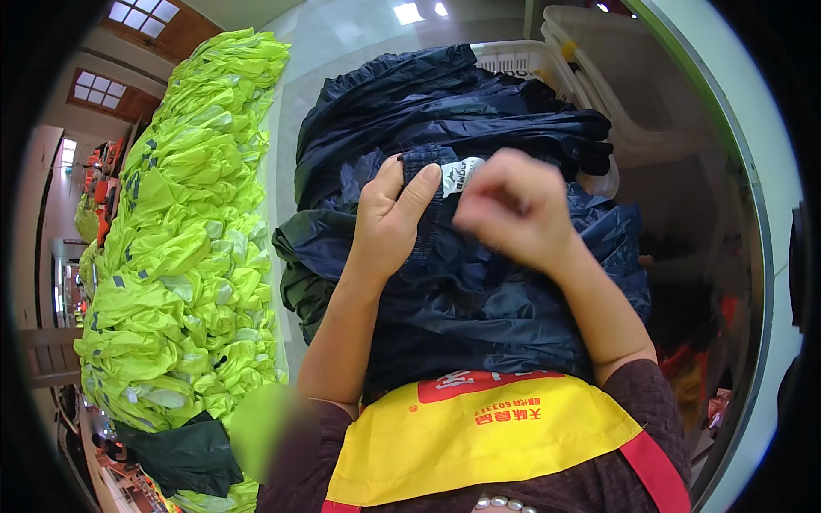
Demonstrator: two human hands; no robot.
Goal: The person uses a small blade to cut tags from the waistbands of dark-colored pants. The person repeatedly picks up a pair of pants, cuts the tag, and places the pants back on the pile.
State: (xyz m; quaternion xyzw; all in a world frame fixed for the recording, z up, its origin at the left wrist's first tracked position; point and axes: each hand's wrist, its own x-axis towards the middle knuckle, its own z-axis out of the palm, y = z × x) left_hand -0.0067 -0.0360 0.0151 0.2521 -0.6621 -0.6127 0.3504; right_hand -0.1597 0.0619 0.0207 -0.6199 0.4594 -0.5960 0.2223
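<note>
A dark navy garment point(479, 299) of thin shiny fabric lies in front of me on a pile of similar navy garments point(445, 103). My left hand point(389, 218) presses flat on it near the elastic waistband, fingers together. My right hand point(513, 209) is blurred, its fingers curled beside a small white label point(462, 173) sewn at the waistband. Whether it pinches the fabric is unclear. I wear a yellow apron point(479, 436) over dark sleeves.
A long heap of neon yellow-green garments point(188, 239) with grey strips runs down the left side. A dark green garment point(184, 453) lies at its near end. White plastic crates point(590, 60) stand behind the navy pile at the upper right.
</note>
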